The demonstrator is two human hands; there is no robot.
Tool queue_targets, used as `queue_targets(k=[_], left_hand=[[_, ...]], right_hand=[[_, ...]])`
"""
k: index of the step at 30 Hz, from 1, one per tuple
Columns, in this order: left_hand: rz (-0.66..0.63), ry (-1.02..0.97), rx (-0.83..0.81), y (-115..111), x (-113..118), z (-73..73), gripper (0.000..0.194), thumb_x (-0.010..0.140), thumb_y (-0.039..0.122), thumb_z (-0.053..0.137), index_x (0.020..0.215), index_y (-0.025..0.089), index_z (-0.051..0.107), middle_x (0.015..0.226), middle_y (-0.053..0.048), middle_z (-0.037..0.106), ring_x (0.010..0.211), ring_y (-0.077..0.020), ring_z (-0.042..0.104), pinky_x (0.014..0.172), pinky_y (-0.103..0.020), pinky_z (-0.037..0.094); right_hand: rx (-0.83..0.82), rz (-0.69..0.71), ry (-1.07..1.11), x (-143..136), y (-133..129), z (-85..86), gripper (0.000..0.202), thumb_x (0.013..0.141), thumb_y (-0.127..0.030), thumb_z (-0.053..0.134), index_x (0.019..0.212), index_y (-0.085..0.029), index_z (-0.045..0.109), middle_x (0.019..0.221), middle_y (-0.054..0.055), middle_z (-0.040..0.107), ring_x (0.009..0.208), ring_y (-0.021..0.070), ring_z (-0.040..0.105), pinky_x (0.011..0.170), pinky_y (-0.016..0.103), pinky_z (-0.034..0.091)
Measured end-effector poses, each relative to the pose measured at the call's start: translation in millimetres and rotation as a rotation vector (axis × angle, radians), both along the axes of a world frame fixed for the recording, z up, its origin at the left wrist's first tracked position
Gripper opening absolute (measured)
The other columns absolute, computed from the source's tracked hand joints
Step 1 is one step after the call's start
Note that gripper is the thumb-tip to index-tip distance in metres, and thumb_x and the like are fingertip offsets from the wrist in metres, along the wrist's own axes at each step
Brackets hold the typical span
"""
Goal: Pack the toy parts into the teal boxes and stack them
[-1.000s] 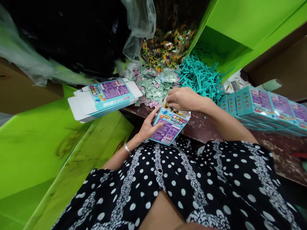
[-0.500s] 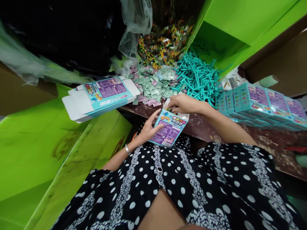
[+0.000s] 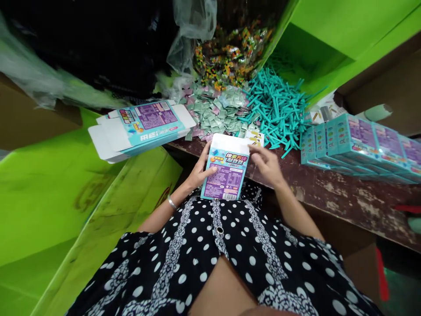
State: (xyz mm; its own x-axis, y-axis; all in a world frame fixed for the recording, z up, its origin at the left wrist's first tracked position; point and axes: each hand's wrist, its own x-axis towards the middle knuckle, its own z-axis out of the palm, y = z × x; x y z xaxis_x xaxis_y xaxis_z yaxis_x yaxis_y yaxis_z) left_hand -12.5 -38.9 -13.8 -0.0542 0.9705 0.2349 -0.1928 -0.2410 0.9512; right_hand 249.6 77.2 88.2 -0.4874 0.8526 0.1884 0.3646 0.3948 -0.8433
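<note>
My left hand [image 3: 199, 172] is closed around the left side of a small teal and purple printed carton [image 3: 223, 177], thumb across its front. The carton stands upright against my lap, its white top flap [image 3: 226, 142] raised. At the carton's upper right edge is my right hand [image 3: 267, 164], its fingers bent and apart, fingertips by the edge. Just beyond those fingers shows a white card [image 3: 255, 137] with yellow and dark patterns; whether the hand touches it is unclear.
Small green and pink sachets [image 3: 217, 109], teal sticks [image 3: 279, 105] and clear bags of colourful pieces [image 3: 226, 57] are heaped behind. Flattened cartons [image 3: 148, 125] lie left, filled-out cartons [image 3: 358, 140] stand right on the worn table [image 3: 348, 202]. Green panels [image 3: 355, 26] flank everything.
My right hand has come out from the carton's open top and moved right and down to its side. The carton is turned more upright, and the patterned card shows beyond the hand.
</note>
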Motion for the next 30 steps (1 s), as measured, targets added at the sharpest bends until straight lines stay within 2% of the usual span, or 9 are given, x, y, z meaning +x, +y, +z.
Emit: queue_targets(k=[3, 6, 9, 13, 16, 20, 23, 25, 30], left_hand=[[-0.002, 0.044, -0.050, 7.6, 0.3, 4.3, 0.090, 0.093, 0.064, 0.084, 0.167, 0.030, 0.047, 0.135, -0.012, 0.076, 0.113, -0.0310, 0.077, 0.101, -0.045, 0.065], [0.171, 0.215, -0.103, 22.0, 2.1, 14.8, 0.054, 0.101, 0.072, 0.071, 0.126, 0.023, 0.070, 0.112, -0.008, 0.075, 0.101, -0.0254, 0.071, 0.092, -0.039, 0.061], [0.353, 0.318, -0.065, 35.3, 5.9, 24.9, 0.052, 0.103, 0.073, 0.068, 0.093, 0.022, 0.065, 0.098, -0.006, 0.068, 0.095, -0.0231, 0.066, 0.091, -0.037, 0.058], [0.410, 0.139, -0.079, 39.9, 11.5, 30.2, 0.057, 0.091, 0.075, 0.083, 0.100, 0.025, 0.057, 0.094, -0.001, 0.065, 0.084, -0.0180, 0.065, 0.079, -0.031, 0.056], [0.359, 0.177, -0.075, 37.2, 9.8, 35.4, 0.061, 0.093, 0.084, 0.076, 0.097, 0.024, 0.064, 0.092, -0.002, 0.067, 0.085, -0.0187, 0.065, 0.080, -0.032, 0.055], [0.236, 0.302, -0.090, 36.2, -4.9, 57.0, 0.070, 0.100, 0.087, 0.062, 0.078, 0.021, 0.068, 0.084, -0.005, 0.068, 0.081, -0.0194, 0.064, 0.078, -0.035, 0.053], [0.044, 0.360, -0.143, 39.0, -18.2, 78.5, 0.057, 0.089, 0.075, 0.086, 0.080, 0.020, 0.073, 0.083, -0.004, 0.073, 0.076, -0.0184, 0.064, 0.071, -0.033, 0.051], [-0.060, 0.419, -0.137, 41.1, -23.6, 89.1, 0.043, 0.087, 0.063, 0.091, 0.091, 0.021, 0.082, 0.091, -0.005, 0.079, 0.081, -0.0194, 0.068, 0.074, -0.034, 0.053], [0.010, 0.523, -0.086, 45.0, -22.6, 93.7, 0.018, 0.099, 0.040, 0.082, 0.091, 0.027, 0.091, 0.084, -0.004, 0.080, 0.088, -0.0202, 0.066, 0.084, -0.037, 0.053]], right_hand=[[-0.053, -0.137, 0.101, -13.5, -35.1, -39.8, 0.060, 0.104, -0.076, 0.063, 0.130, -0.024, 0.077, 0.130, 0.012, 0.082, 0.116, 0.0304, 0.076, 0.101, 0.047, 0.061], [0.017, -0.276, 0.135, -28.1, -43.6, -50.0, 0.051, 0.109, -0.072, 0.055, 0.106, -0.025, 0.074, 0.106, 0.008, 0.080, 0.098, 0.0266, 0.073, 0.092, 0.043, 0.058], [0.069, -0.294, 0.196, -36.3, -36.9, -45.5, 0.045, 0.105, -0.068, 0.062, 0.088, -0.026, 0.063, 0.091, 0.004, 0.069, 0.089, 0.0232, 0.066, 0.087, 0.040, 0.055], [0.021, -0.364, 0.410, -44.6, -32.5, -44.5, 0.047, 0.090, -0.068, 0.080, 0.096, -0.029, 0.054, 0.092, 0.001, 0.066, 0.088, 0.0218, 0.066, 0.090, 0.040, 0.058], [-0.078, -0.257, 0.512, -46.9, -30.7, -44.2, 0.057, 0.082, -0.075, 0.087, 0.090, -0.029, 0.055, 0.084, -0.001, 0.063, 0.083, 0.0205, 0.063, 0.097, 0.044, 0.061], [-0.273, -0.020, 0.450, -37.2, -19.2, -26.9, 0.061, 0.080, -0.073, 0.092, 0.071, -0.026, 0.054, 0.073, -0.002, 0.059, 0.074, 0.0176, 0.058, 0.084, 0.038, 0.061], [-0.356, 0.173, 0.219, -25.3, -8.2, -4.0, 0.040, 0.083, -0.062, 0.095, 0.098, -0.027, 0.081, 0.105, 0.004, 0.081, 0.098, 0.0235, 0.074, 0.095, 0.043, 0.062], [-0.349, 0.299, 0.064, -19.8, -2.8, 9.6, 0.041, 0.090, -0.057, 0.091, 0.122, -0.032, 0.088, 0.129, 0.006, 0.084, 0.118, 0.0290, 0.077, 0.109, 0.050, 0.061], [-0.282, 0.349, -0.089, -20.2, 5.5, 24.5, 0.041, 0.105, -0.061, 0.072, 0.132, -0.035, 0.089, 0.134, 0.004, 0.086, 0.124, 0.0298, 0.078, 0.116, 0.052, 0.059]])
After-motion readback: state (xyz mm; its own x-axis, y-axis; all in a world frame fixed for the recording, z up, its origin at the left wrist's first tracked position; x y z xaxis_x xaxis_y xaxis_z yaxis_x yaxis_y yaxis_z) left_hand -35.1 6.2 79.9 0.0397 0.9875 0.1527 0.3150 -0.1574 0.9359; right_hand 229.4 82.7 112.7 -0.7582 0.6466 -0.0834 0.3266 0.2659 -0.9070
